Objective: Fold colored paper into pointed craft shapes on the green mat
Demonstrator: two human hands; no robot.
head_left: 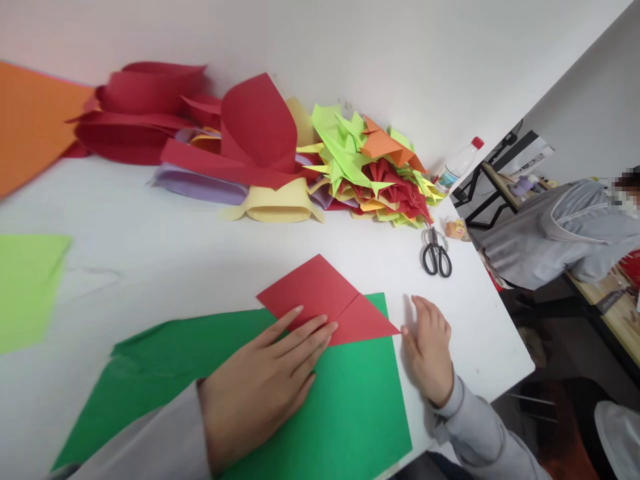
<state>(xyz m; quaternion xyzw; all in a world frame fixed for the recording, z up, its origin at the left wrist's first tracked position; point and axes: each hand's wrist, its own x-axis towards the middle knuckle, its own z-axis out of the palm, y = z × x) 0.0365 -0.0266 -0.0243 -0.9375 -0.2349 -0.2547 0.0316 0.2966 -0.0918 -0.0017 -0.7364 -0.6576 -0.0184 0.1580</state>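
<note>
A folded red sheet of paper point(327, 287) lies partly on a large green sheet point(365, 393) near the table's front edge. A straight crease or edge runs across its right part, which narrows to a point. My left hand point(270, 380) lies flat on the red paper's lower left, fingers stretched out and holding nothing. Beside the sharp right tip of the red paper is my right hand point(427, 350), raised on its side with the fingers apart from the thumb. Its thumb is close to that tip; whether they touch is hard to tell.
Black-handled scissors point(437, 257) lie at the right. Folded coloured paper shapes point(350, 157) and red curled pieces point(257, 127) are heaped along the wall. A bottle point(457, 167) leans behind them. Light green paper point(30, 287) lies left. Another person point(545, 223) stands beyond the table.
</note>
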